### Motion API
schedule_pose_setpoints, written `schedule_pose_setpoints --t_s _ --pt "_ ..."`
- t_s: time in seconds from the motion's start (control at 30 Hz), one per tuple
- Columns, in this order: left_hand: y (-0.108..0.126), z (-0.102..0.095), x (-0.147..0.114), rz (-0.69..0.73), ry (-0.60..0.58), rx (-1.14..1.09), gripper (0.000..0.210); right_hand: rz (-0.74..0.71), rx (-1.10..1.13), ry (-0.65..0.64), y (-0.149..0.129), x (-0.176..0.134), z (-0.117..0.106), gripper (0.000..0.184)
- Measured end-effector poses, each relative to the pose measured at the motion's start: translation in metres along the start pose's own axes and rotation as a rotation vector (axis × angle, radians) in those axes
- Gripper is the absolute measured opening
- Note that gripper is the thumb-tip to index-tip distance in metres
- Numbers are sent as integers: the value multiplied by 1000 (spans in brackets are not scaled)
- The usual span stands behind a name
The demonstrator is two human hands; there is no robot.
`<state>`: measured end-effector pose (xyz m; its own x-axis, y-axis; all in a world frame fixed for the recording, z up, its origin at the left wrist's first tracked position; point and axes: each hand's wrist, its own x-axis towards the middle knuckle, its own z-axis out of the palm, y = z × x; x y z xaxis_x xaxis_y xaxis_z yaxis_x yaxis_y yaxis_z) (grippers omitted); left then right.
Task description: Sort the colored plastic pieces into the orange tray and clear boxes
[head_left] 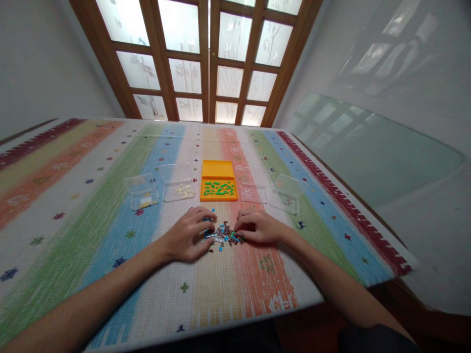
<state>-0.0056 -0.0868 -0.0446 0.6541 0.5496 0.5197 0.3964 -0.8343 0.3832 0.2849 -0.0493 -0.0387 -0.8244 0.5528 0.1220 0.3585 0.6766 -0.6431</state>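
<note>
A small loose heap of tiny brown, blue, grey and green plastic pieces (225, 234) lies on a striped, multicoloured cloth-covered table (162, 299), between a person's two bare hands. The left hand (187, 236) curves around the heap's left side, thumb and fingers apart. The right hand (258, 227) bends its fingertips to the heap's right edge; whether they pinch a piece cannot be told. Just beyond, an open orange plastic box (218, 168) holds bright green pieces (220, 188), with two open clear plastic boxes (179, 197) on either side, the inner left one holding cream pieces (184, 190).
</note>
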Motion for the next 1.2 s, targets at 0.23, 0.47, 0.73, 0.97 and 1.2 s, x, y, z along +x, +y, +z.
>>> schedule_pose_setpoints --t_s 0.23,0.47,0.73,0.97,1.2 --pt "-1 -2 -2 96 -100 -18 52 -36 -6 -4 1 -1 0 18" --pt "-3 2 1 176 -291 34 76 -22 0 -15 1 0 -1 18" --pt "-6 4 -3 175 -257 29 71 -66 83 -79 4 -4 -20 12" --pt "-2 1 0 192 -289 39 72 -89 69 -146 4 -3 -20 18" --pt "-3 0 -3 191 -292 53 73 -47 86 -150 2 -2 -18 19"
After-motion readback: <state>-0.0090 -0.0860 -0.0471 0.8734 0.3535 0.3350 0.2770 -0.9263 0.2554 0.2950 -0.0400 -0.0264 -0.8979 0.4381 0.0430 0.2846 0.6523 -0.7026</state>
